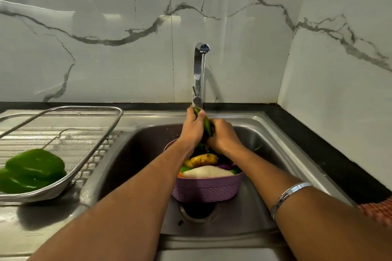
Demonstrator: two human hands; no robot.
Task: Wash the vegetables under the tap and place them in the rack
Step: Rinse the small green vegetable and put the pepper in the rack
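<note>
Forearms reach over the sink (pixel 275 133), rinsing produce.
Left hand (pixel 192 128) and right hand (pixel 222 135) both clench a green vegetable (pixel 206 123) beneath the tap (pixel 199 70), catching its stream.

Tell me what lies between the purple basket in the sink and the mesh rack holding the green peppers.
In the head view, only bare steel: the sink wall and its rim separate the purple basket from the mesh rack.
</note>
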